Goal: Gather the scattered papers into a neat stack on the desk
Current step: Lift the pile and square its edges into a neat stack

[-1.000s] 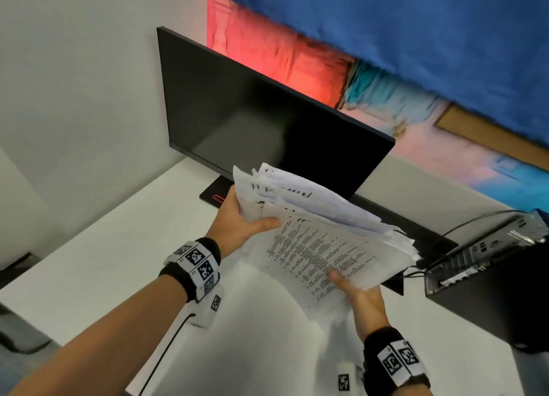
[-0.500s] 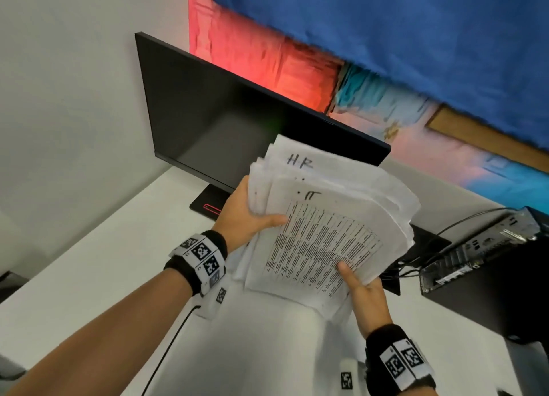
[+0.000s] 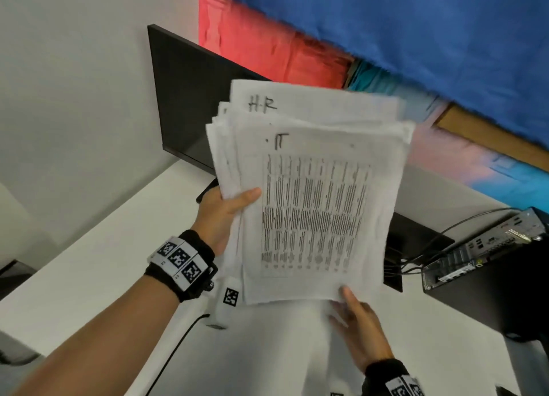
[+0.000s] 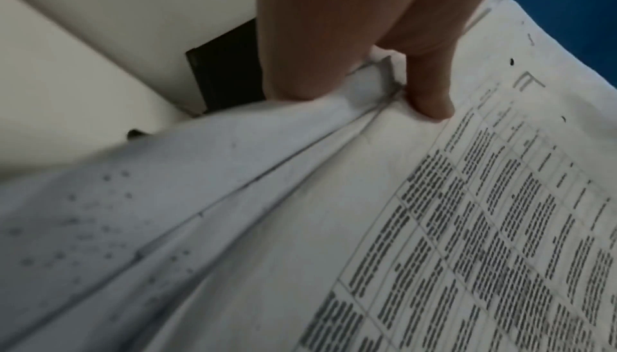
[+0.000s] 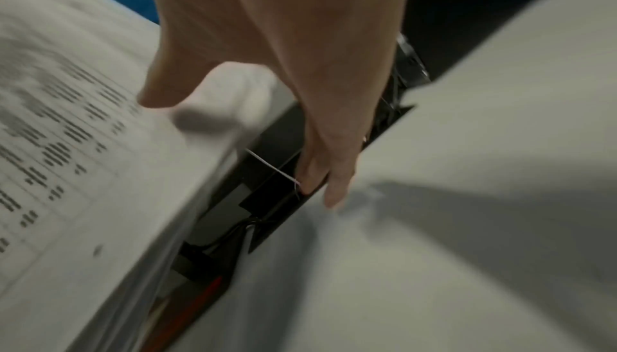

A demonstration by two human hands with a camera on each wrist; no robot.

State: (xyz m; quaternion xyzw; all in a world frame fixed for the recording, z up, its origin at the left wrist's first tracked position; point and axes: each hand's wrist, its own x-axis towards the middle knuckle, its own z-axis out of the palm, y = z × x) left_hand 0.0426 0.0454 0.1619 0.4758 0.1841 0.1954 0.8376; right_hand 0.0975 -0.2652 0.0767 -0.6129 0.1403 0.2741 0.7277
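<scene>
So the papers (image 3: 309,193) are all up off the counter (image 3: 98,265) right now, held upright-ish in front of the monitor (image 3: 190,104). The left hand (image 3: 221,214) has the real grip: thumb pressed on the front sheet, fingers wrapped behind the left edge, so it's clamped on the whole bundle. Makes sense, one hand pinning a side keeps the sheets from fanning out.

The right hand (image 3: 361,324) is down at the bottom right corner, thumb just touching the front sheet. From the right wrist view the fingers look pretty straight and loose, not wrapped around anything, so I'd call that grip wide, more of a guide than a hold.

Edges are still ragged; the sheet marked "H.R" sticks up behind the "IT" one. My guess is the next thing is tapping the bottom edge on the counter to square it up. A computer case (image 3: 487,265) with cables sits off to the right.
</scene>
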